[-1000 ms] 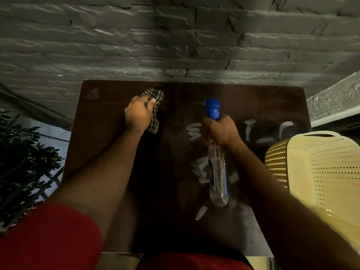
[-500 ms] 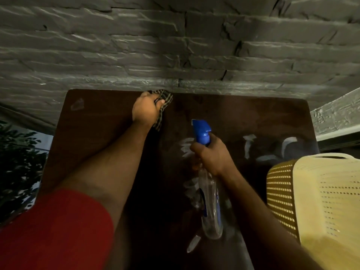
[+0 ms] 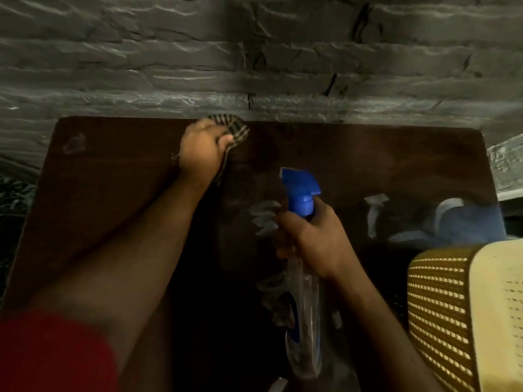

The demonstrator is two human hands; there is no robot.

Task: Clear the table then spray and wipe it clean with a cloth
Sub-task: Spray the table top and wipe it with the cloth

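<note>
I judge the step in hand to be wiping along the far edge of the tabletop, and to do it well I want the cloth pressed flat and drawn in overlapping passes toward me — not bunched as it is now. My left hand reaches far forward, arm nearly straight, its grip curled tight round the checked cloth right at the tabletop's back edge by the wall. My right hand hovers nearer, over the middle, its grip wrapped round the neck of the spray bottle, blue nozzle pointing away from me. Pale patches — wet or only reflections, I cannot tell — show around the bottle. A perforated basket sits at the right.
</note>
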